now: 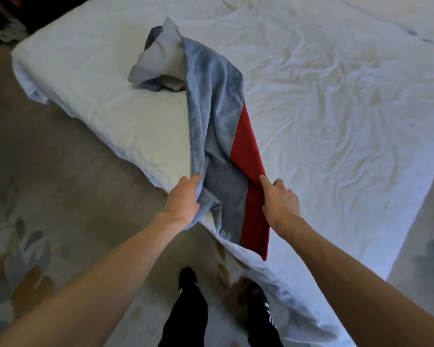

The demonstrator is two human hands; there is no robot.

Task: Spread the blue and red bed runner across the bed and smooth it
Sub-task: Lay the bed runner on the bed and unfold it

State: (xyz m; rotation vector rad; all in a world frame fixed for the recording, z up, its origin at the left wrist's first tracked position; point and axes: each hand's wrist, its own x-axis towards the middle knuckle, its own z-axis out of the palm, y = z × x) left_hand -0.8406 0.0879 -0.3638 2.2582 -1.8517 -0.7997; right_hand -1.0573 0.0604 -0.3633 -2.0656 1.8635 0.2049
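Observation:
The blue and red bed runner [218,126] lies bunched in a narrow strip on the white bed [336,101], running from the near edge toward the far left corner, where its far end is heaped and folded with a pale underside showing. My left hand [184,200] is shut on the blue edge at the near end. My right hand [281,201] grips the red edge, with the index finger stretched along the fabric. The near end of the runner hangs slightly over the bed's edge.
The bed sheet is wrinkled across the middle and right. A patterned carpet [48,196] covers the floor to the left and below. My feet in dark shoes [187,278] stand close to the bed's near edge. Dark clutter sits at the top left corner.

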